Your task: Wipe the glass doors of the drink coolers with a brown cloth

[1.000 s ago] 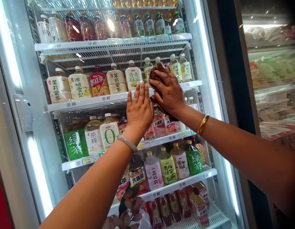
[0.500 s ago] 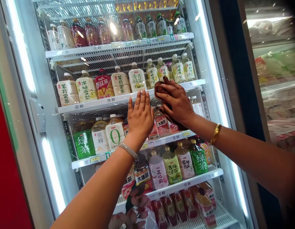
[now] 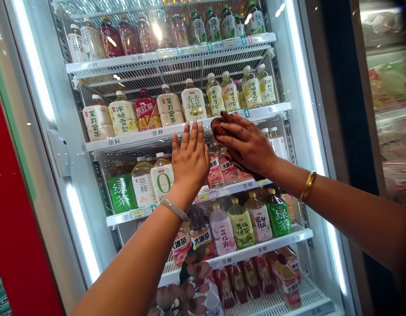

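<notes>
At the drinks cooler (image 3: 60,151): left hand (image 3: 191,162) flat, fingers slightly spread.
Brown cloth (image 3: 217,125): bunched in right hand's (image 3: 251,142) pressing fingers; loose folds could slip.

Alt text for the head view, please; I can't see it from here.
The right hand holds a dark brown cloth against the glass door of a lit drinks cooler; the left hand lies flat beside it, fingers up. Bottles line white shelves behind.
</notes>
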Available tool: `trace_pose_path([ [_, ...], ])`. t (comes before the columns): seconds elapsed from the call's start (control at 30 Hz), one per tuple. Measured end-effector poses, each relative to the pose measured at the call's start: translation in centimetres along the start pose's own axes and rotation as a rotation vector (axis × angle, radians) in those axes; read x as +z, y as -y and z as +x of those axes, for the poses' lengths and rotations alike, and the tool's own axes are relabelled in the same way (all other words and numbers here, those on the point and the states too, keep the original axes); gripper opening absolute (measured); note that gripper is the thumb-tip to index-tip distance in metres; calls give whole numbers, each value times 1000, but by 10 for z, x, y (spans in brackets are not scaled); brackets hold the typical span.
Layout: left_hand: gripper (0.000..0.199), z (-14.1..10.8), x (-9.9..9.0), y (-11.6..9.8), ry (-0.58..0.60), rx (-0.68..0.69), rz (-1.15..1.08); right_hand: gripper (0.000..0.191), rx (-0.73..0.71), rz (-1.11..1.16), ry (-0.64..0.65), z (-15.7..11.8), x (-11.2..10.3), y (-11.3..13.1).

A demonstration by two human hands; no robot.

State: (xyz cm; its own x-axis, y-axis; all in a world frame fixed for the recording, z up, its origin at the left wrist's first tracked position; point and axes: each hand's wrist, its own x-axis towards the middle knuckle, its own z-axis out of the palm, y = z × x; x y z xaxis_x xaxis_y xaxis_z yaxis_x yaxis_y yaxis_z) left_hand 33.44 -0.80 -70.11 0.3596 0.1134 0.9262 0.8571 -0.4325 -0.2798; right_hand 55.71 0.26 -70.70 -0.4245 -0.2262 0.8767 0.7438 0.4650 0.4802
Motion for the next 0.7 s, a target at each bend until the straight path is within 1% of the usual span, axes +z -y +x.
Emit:
trace_pose_path([
  [0.1,67,1,-1,5,-23,-24,-5,43,150,-40,-108,30,17,0],
  [0.13,66,1,-1,7,-29,-32,-4,44,164,-40,-111,38,23,5],
  [0.2,66,-1,-4,11,-35,-41,5,43,137,-25,-77,46,32,19],
  [0.27,65,-3,-6,15,-36,-37,15,41,67,-14,-24,41,33,34],
  [0.33,63,-5,-8,18,-36,-29,14,38,-31,-18,3,26,28,43],
  [0.4,63,-6,-9,20,-34,-34,13,36,-131,-19,16,11,20,42],
  [0.47,64,-7,-8,20,-28,-43,14,35,-160,-15,10,3,12,32],
  [0.53,65,-6,-8,20,-28,-43,10,38,-77,-21,-29,9,11,19],
  [0.6,65,-6,-7,20,-28,-38,5,42,42,-43,-87,24,16,12],
  [0.63,65,-6,-8,20,-28,-38,6,43,84,-52,-106,33,21,12],
  [0.7,65,-6,-9,21,-26,-37,13,45,112,-52,-106,49,32,20],
])
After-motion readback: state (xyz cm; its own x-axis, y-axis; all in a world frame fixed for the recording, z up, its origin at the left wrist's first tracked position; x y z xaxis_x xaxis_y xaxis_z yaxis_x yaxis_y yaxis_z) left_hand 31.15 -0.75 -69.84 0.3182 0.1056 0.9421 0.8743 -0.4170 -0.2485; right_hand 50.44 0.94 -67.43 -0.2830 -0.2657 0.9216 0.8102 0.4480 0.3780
